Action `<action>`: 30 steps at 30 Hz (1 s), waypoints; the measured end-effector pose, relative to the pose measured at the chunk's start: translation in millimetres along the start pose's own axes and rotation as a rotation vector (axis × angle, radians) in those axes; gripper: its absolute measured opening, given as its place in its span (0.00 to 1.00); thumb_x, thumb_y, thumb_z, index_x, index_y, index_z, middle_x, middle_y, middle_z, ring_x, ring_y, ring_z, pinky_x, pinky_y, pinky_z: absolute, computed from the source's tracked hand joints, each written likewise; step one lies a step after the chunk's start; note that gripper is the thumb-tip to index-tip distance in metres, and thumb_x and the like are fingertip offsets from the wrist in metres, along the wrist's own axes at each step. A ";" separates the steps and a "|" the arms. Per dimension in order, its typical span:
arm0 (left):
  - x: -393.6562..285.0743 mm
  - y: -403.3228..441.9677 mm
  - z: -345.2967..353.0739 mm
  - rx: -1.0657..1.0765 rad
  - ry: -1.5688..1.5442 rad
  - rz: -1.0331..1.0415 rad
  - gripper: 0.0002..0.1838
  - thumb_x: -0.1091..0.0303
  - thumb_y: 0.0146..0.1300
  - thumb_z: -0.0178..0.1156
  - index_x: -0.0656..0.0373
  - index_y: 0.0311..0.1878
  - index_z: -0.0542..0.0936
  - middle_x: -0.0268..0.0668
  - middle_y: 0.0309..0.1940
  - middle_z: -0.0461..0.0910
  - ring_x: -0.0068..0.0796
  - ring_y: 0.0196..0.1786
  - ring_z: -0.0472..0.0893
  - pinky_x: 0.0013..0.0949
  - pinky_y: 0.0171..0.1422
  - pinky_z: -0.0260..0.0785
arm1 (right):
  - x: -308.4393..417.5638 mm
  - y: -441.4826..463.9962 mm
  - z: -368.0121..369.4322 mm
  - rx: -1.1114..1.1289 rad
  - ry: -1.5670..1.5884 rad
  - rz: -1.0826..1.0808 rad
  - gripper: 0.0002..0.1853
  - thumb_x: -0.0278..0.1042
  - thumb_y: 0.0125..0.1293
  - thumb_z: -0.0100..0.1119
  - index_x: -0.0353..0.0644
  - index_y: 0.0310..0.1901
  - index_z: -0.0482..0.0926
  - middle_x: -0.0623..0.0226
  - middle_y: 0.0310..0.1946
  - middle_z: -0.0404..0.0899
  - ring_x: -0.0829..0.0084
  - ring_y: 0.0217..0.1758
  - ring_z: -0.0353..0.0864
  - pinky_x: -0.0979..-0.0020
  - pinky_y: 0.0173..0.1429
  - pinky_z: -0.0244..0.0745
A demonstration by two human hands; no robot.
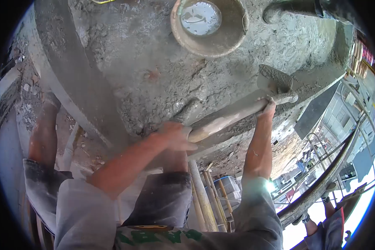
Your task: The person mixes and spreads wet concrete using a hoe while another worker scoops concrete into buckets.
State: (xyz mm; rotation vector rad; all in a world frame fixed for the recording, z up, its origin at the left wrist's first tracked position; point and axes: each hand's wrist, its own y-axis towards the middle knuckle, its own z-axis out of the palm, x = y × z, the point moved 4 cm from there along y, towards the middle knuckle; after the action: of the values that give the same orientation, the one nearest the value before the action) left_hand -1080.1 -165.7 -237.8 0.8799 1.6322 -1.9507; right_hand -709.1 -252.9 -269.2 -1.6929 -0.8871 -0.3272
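A hoe (221,123) with a mud-caked handle lies slantwise above the wet grey mortar, its blade (275,79) up and to the right. My right hand (267,106) is closed round the handle close to the blade. At the handle's near end is my left hand (175,136), closed on it and slightly blurred; part of its grip is hidden. Wet mortar (154,100) spreads beneath and beyond the hoe.
A mud-coated bucket (210,46) with greyish liquid stands in the mortar at the top. A concrete ledge (66,62) runs down the left. A pipe (293,8) crosses the top right. Bamboo poles (206,196), curved railing (321,187) and another person's legs (316,225) are lower down.
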 end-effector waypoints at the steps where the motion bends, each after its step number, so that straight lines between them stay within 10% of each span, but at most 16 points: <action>1: -4.6 26.5 16.0 -0.009 -0.045 0.056 0.36 0.34 0.45 0.58 0.58 0.45 0.78 0.49 0.36 0.80 0.50 0.43 0.79 0.45 0.49 0.69 | 2.7 30.1 -8.4 -0.037 -0.121 0.024 0.07 0.32 0.56 0.52 0.37 0.32 0.69 0.60 0.24 0.69 0.62 0.24 0.73 0.58 0.29 0.77; 4: -19.8 30.4 71.7 -0.005 -0.412 0.013 0.36 0.33 0.47 0.57 0.58 0.44 0.79 0.52 0.37 0.80 0.52 0.42 0.79 0.45 0.47 0.71 | -37.2 62.8 -15.4 -0.147 -0.390 0.050 0.08 0.32 0.57 0.52 0.37 0.35 0.70 0.59 0.25 0.70 0.62 0.24 0.73 0.60 0.29 0.78; 12: -19.4 -86.9 45.9 -0.130 -0.147 -0.143 0.36 0.34 0.51 0.56 0.63 0.44 0.78 0.54 0.40 0.79 0.50 0.44 0.80 0.44 0.47 0.72 | -105.3 5.9 -29.0 0.016 -0.444 0.214 0.14 0.40 0.60 0.50 0.36 0.40 0.71 0.57 0.29 0.73 0.60 0.22 0.75 0.61 0.28 0.75; 18: -11.6 -197.7 43.3 0.300 -0.349 -0.374 0.43 0.28 0.51 0.50 0.65 0.48 0.76 0.52 0.41 0.79 0.49 0.48 0.79 0.42 0.52 0.70 | -171.7 -112.7 9.3 -0.094 -0.636 0.335 0.14 0.36 0.59 0.49 0.33 0.37 0.75 0.55 0.26 0.74 0.57 0.23 0.76 0.60 0.26 0.75; 23: 7.6 -274.5 32.6 0.159 -0.313 -0.470 0.43 0.30 0.53 0.50 0.67 0.51 0.73 0.54 0.43 0.78 0.49 0.48 0.78 0.43 0.52 0.69 | -303.8 -123.9 57.9 0.200 -0.611 0.524 0.16 0.39 0.59 0.48 0.35 0.38 0.76 0.55 0.28 0.77 0.57 0.26 0.78 0.58 0.29 0.74; 25: 3.5 -303.2 -0.9 0.167 -0.425 -0.615 0.41 0.32 0.54 0.50 0.67 0.51 0.73 0.55 0.41 0.78 0.48 0.47 0.79 0.43 0.51 0.68 | -316.2 -135.6 109.1 0.522 -1.229 0.114 0.18 0.41 0.60 0.44 0.34 0.36 0.78 0.53 0.32 0.78 0.58 0.31 0.80 0.59 0.41 0.74; 30: -40.5 -351.7 -45.7 0.005 -0.531 -0.373 0.42 0.34 0.53 0.54 0.73 0.49 0.70 0.51 0.35 0.78 0.47 0.42 0.79 0.42 0.47 0.68 | -305.6 -235.8 186.6 0.497 -0.661 0.604 0.17 0.41 0.61 0.43 0.37 0.38 0.77 0.54 0.32 0.78 0.58 0.31 0.79 0.58 0.40 0.76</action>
State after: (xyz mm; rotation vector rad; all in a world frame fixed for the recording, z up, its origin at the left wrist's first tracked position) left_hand -1286.8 -52.7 30.4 0.0273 1.5322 -2.1815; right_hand -1123.4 -181.4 -353.5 -1.5066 -0.7760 0.8384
